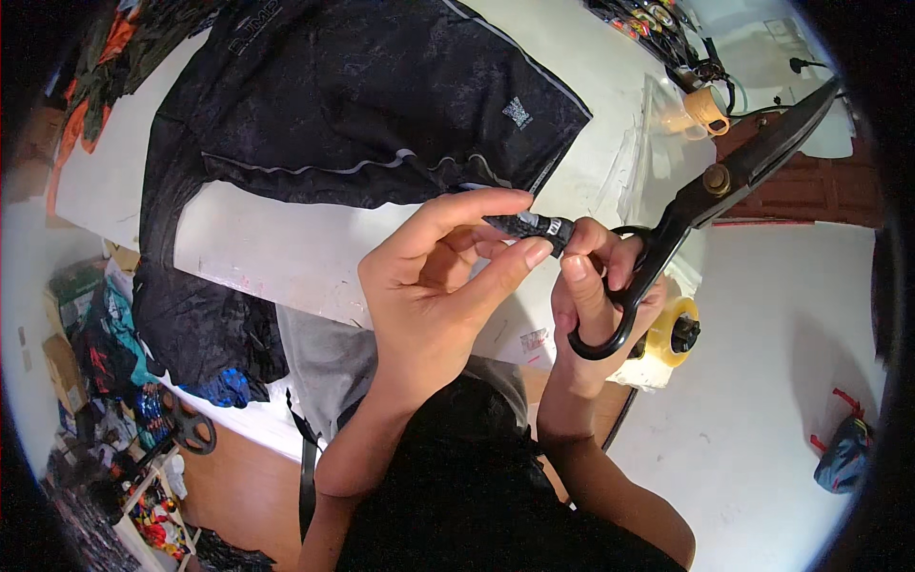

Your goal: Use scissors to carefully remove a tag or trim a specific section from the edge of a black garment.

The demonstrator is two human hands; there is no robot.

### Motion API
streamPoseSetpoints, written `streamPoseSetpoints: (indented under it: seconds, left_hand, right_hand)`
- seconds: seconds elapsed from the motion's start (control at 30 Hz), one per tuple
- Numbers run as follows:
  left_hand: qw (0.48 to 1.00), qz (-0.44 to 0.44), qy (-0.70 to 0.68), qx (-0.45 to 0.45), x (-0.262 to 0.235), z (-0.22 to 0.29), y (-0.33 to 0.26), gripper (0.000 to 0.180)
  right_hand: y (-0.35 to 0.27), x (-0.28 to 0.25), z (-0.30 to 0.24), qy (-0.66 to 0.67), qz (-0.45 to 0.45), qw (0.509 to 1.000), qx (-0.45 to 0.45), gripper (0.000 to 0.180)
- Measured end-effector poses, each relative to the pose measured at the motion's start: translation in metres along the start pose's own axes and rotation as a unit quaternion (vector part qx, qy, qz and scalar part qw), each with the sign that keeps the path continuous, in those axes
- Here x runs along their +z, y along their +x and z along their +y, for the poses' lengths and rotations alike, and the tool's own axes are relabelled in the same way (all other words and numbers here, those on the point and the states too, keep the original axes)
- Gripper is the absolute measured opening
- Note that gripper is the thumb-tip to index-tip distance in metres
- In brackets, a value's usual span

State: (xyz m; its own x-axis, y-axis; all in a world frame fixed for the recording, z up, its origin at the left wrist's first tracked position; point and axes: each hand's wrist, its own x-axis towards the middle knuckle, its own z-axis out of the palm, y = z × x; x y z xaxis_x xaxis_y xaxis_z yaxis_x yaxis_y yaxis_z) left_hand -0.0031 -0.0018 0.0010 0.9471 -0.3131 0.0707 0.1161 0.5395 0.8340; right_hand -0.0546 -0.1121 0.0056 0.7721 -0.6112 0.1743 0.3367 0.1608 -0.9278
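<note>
Between the fingertips of both hands is a small folded piece of black fabric [530,225] with white marks. My left hand [424,296] pinches its left part between thumb and fingers. My right hand [596,296] pinches the right end and also has large black scissors [681,214] hooked on it by the handle loops. The scissor blades look closed and point up to the right, away from the fabric. Beyond my hands a black garment [353,86] with grey piping and a small pale print lies spread on the white table [276,253].
A yellowish roll of tape [677,331] lies just right of my right wrist. Clear plastic sheets [634,157] and an orange mug [707,108] are at the far right. Heaped cloth [110,329] fills the left side. A dark blue pouch [843,456] is at lower right.
</note>
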Motion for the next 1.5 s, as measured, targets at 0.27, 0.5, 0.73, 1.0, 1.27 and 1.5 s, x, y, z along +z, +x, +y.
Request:
streamPoseSetpoints:
  seconds: [0.27,0.5,0.73,1.0,1.27,1.5]
  left_hand:
    - [1.000,0.002,0.004,0.005,0.000,0.001,0.000,0.033]
    - [1.000,-0.006,-0.006,0.003,0.000,0.001,-0.001,0.033]
    - [0.996,-0.052,0.058,0.044,-0.003,0.002,0.001,0.033]
    - [0.995,-0.044,0.076,0.041,-0.005,0.004,0.003,0.032]
    - [0.995,-0.021,0.084,0.039,-0.006,0.004,0.005,0.031]
    - [0.999,0.020,0.035,0.020,-0.012,0.007,0.010,0.034]
  right_hand:
    - [-0.001,-0.005,-0.003,-0.004,-0.001,1.000,-0.019,0.039]
    - [0.000,0.001,-0.005,-0.031,0.022,0.999,-0.007,0.041]
    - [0.002,0.000,-0.008,-0.013,0.020,1.000,0.013,0.038]
    - [0.000,-0.002,-0.008,-0.030,0.014,0.999,0.033,0.035]
    - [-0.003,-0.006,-0.013,-0.012,0.002,0.998,0.059,0.036]
    - [-0.012,-0.020,-0.006,-0.009,0.029,0.996,0.082,0.041]
